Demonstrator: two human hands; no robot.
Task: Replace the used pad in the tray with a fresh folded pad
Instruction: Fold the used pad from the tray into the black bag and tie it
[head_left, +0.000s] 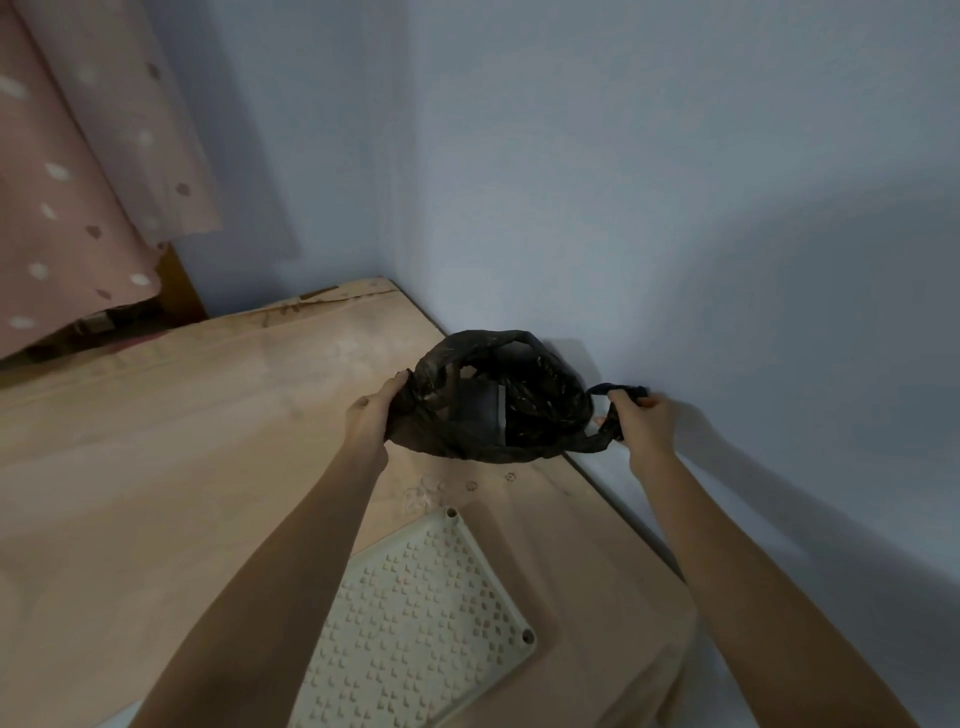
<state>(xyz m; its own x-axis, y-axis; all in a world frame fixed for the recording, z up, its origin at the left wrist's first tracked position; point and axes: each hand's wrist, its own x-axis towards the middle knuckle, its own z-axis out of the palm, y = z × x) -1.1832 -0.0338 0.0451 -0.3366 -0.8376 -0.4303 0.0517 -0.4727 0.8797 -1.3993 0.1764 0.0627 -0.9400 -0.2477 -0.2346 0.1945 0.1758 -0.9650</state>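
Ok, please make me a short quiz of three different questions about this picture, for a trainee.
1. True or false: the black plastic bag is tied shut.
2. Which hand grips the bag's twisted handle beside the wall? A) left hand B) right hand
3. Fill in: the perforated grid panel lies on the ____, nearer the person than the bag.

Key:
1. False. Both hands hold its mouth open, and something grey shows inside.
2. B. The left hand holds the opposite rim.
3. Mattress.
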